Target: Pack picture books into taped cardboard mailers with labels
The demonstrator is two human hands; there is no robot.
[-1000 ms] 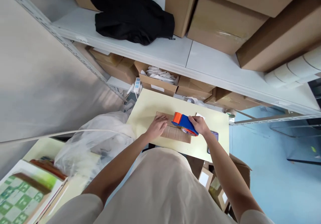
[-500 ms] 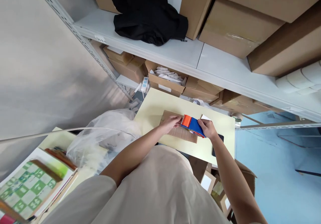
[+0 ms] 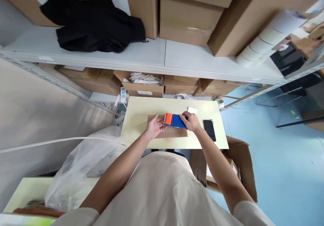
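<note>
A blue and orange tape dispenser is in my right hand, whose fingers wrap round its right end. My left hand has its fingers stretched out, palm partly up, at the orange end of the dispenser; whether the fingertips touch it I cannot tell. Beneath both hands a flat brown cardboard box lies on the pale yellow table. A small white card lies just behind my right hand, and a black phone rests to its right.
A white shelf crosses behind the table, holding cardboard boxes, a black garment and white rolls. An open carton stands below it. Clear plastic wrap bulges at the left; an open box stands on the floor at right.
The camera view has turned, so the table now looks level. My left hand's fingers have opened from a pinch at the dispenser's orange end. My right hand still grips the tape dispenser.
</note>
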